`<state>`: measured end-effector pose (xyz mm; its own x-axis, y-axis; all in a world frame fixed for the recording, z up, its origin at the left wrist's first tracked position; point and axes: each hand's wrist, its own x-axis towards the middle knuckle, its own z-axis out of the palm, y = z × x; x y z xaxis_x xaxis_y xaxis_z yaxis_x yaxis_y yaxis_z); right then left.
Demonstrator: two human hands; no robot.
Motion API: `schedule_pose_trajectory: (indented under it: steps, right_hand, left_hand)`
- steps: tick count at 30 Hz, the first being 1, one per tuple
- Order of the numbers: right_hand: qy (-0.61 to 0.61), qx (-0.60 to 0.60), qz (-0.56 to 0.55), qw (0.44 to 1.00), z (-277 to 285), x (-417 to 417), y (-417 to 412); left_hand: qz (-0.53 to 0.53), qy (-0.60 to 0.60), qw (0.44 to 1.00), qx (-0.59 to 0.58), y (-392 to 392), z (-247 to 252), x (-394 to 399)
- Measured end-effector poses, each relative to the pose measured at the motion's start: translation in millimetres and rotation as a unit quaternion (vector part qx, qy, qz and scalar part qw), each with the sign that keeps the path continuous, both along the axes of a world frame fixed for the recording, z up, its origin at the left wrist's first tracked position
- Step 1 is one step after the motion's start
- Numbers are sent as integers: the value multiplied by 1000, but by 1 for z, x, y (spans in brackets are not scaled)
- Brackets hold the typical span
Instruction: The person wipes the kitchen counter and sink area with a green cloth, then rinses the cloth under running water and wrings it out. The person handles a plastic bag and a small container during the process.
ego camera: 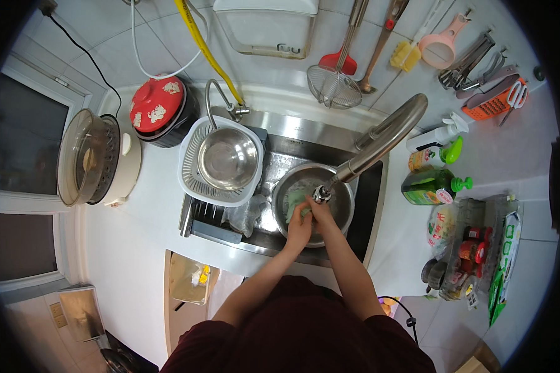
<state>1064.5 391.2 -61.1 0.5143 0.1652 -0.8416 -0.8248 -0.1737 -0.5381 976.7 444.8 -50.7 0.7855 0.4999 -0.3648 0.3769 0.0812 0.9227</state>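
In the head view both hands meet under the spout of a steel faucet (382,137), above a round metal basin (280,186) standing in the sink (284,144). My left hand (299,223) is curled against a light green item (296,201), perhaps a cloth or a vegetable, in the basin. My right hand (321,213) touches the left one just below the faucet's nozzle (322,193). The fingers overlap, so what each one grips is hard to tell. Liquid seems to lie in the basin.
Left of the basin, a white plastic colander (186,172) holds a steel bowl (228,158), above a drying rack (214,231). A clear plastic bag (245,217) lies beside them. Green dish soap (427,187) and a spray bottle (431,140) stand at right. A wire strainer (333,88) hangs behind.
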Motion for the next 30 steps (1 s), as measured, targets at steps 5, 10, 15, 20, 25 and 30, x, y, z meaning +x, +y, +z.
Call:
schedule_pose_trajectory:
  steps: [5, 10, 15, 20, 25, 30]
  right_hand:
    - [-272, -77, 40, 958, -20, -19, 14]
    - [-388, -125, 91, 909, 4, -26, 8]
    - [-473, -155, 248, 831, 39, -40, -11]
    - [-485, -150, 311, 803, 62, -54, -11]
    - [-485, -234, 393, 745, 30, -46, -12]
    - [-372, -299, 377, 794, 15, -9, -20]
  left_hand:
    - [79, 80, 966, -234, -3, -29, -1]
    - [132, 95, 840, -518, 9, -19, 39]
    - [101, 56, 747, -654, 23, -64, 51]
    - [15, 65, 778, -625, 27, -52, 56]
    - [45, 45, 793, -606, 22, -37, 39]
    - [93, 104, 827, -544, 13, -32, 27]
